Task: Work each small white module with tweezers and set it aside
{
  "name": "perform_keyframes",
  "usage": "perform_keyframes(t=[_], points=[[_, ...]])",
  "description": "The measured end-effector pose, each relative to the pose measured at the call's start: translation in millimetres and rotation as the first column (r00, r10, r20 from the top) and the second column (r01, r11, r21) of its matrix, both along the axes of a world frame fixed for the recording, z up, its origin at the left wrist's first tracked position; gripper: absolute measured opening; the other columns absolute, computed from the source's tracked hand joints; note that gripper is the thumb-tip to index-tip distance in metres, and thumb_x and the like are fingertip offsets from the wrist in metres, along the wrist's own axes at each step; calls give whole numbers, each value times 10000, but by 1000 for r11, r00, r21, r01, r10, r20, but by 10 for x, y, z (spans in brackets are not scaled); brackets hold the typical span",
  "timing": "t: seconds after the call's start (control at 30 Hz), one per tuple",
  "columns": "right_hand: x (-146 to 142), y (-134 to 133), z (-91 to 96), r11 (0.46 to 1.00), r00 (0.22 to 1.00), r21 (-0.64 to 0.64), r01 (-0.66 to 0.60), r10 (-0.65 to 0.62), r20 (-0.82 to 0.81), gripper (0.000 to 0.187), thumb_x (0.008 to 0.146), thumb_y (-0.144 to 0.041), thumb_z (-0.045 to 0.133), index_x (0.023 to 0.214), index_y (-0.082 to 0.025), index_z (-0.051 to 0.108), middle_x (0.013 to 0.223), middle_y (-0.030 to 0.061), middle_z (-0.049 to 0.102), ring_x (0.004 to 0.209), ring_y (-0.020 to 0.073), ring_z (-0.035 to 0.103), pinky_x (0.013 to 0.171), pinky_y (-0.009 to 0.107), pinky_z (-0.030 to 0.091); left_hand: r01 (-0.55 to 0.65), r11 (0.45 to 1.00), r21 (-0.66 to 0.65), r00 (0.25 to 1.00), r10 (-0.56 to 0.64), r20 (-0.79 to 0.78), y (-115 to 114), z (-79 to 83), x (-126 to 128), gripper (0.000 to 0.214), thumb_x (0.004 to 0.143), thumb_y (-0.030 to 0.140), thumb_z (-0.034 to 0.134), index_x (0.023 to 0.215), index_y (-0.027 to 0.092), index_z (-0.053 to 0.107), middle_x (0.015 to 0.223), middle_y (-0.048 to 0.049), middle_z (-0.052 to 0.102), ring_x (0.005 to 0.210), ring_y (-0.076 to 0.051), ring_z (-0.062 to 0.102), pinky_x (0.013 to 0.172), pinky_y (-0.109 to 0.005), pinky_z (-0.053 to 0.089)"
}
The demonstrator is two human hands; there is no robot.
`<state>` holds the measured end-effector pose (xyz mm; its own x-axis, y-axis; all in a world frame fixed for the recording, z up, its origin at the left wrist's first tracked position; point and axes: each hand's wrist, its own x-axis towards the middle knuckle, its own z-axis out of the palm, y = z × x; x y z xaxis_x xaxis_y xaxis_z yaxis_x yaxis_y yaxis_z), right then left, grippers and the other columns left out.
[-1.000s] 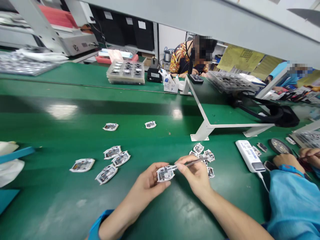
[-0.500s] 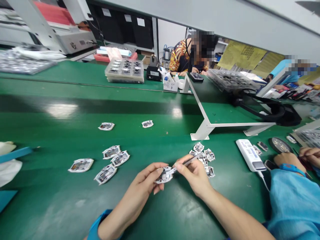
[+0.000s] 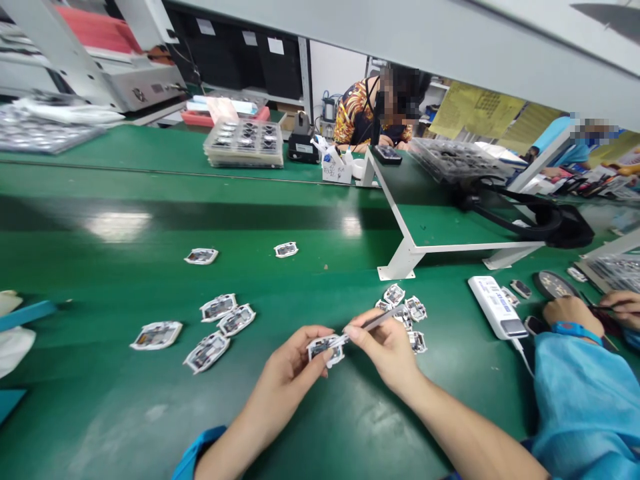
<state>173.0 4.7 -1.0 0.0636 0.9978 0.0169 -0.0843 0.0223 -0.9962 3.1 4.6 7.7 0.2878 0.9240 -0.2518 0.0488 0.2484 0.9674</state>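
White case [image 3: 320, 345], open, pinched in left hand [image 3: 290, 365]; thin tool [image 3: 377, 320] gripped in right hand [image 3: 387, 347], pointed at it. Looks unfinished; cannot tell about other cases [image 3: 237, 321].

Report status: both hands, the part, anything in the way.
Left hand holding white-framed part. Right hand gripping thin tool, tip at the part. Nothing seen blocking; loose parts lie beyond right hand.

The head camera looks forward — down over benchtop [image 3: 345, 427].
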Motion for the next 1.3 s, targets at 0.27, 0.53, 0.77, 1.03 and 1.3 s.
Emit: perform_keyframes(t=[0.27, 0.53, 0.77, 1.03, 1.3], points=[[-13, 14, -4, 998, 997, -55, 31, -34, -69, 240, 700, -416, 790, 712, -204, 677, 644, -6, 682, 612, 157, 611, 609, 282, 486, 10, 1000, 11, 1000, -10, -1, -9, 46, 20, 264, 748, 388, 706, 931, 206, 652, 745, 2, 616, 665, -166, 544, 629, -277, 472], [-7, 16, -11, 998, 997, -54, 45, -49, -59, 234, 703, -403, 794, 719, -198, 682, 669, -1, 681, 638, 157, 612, 630, 281, 489, 11, 999, 31, 1000, -11, -7, -27, 27, 5, 274, 770, 372, 691, 980, 201, 646, 733, 6, 617, 636, -156, 528, 603, -262, 450], [-5, 19, -11, 999, 999, -18, 41, -41, -33, 218, 729, -398, 770, 721, -203, 673, 653, -7, 677, 621, 158, 614, 626, 286, 494, -2, 1000, 22, 1000, 2, 7, -32, 17, 5, 282, 751, 357, 710, 981, 203, 654, 799, -15, 651, 708, -179, 570, 654, -274, 471], [29, 6, -9, 999, 1000, 39, -18, 18, 2, 152, 771, -350, 745, 750, -213, 682, 706, 9, 721, 671, 175, 655, 654, 302, 505, -10, 1000, 9, 1000, 10, 18, -29, 52, 5, 260, 739, 345, 714, 954, 209, 663, 826, -30, 680, 734, -190, 592, 665, -280, 483], [29, -2, 24, 999, 1000, 36, -28, 28, -1, 173, 780, -375, 739, 776, -216, 670, 736, 10, 722, 699, 179, 672, 676, 306, 525, -24, 999, -21, 1000, 24, 7, -21, 79, 17, 300, 711, 375, 740, 952, 212, 668, 790, -21, 686, 665, -174, 574, 625, -276, 482]])
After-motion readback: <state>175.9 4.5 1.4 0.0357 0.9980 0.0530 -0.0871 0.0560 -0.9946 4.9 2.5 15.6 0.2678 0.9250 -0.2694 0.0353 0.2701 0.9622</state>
